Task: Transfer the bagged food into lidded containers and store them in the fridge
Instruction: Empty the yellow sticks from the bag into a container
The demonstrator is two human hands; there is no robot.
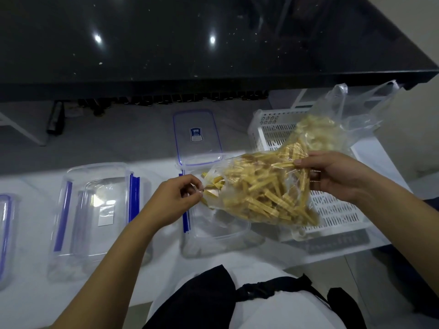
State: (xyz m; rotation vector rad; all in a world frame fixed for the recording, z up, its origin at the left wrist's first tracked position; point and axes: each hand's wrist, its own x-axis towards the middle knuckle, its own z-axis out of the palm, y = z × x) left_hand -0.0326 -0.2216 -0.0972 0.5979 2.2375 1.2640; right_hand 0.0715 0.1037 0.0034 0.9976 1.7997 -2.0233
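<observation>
A clear plastic bag [259, 193] full of yellow food sticks [266, 195] is held up over an open clear container [213, 236] on the white table [166, 269]. The bag lies on its side, with its mouth at the left end. A few sticks poke out of the mouth there. The left hand [175, 198] pinches the edge of the bag's mouth between thumb and fingers. The right hand [332, 174] grips the other part of the bag, with fingers curled around the plastic. I cannot tell if any sticks are in the container yet, because the bag hides most of it. A flat lid [197, 138] with a blue rim and a blue label lies just behind that container. To the left sits a second clear container [95, 217] with blue clips on its sides and its lid on; what is inside cannot be made out. At the far left edge only a bit of a third container [6, 233] shows. A white basket [332, 210] with holes sits on the right, partly under the bag. So I count one bag, three containers, one loose lid and one basket.
</observation>
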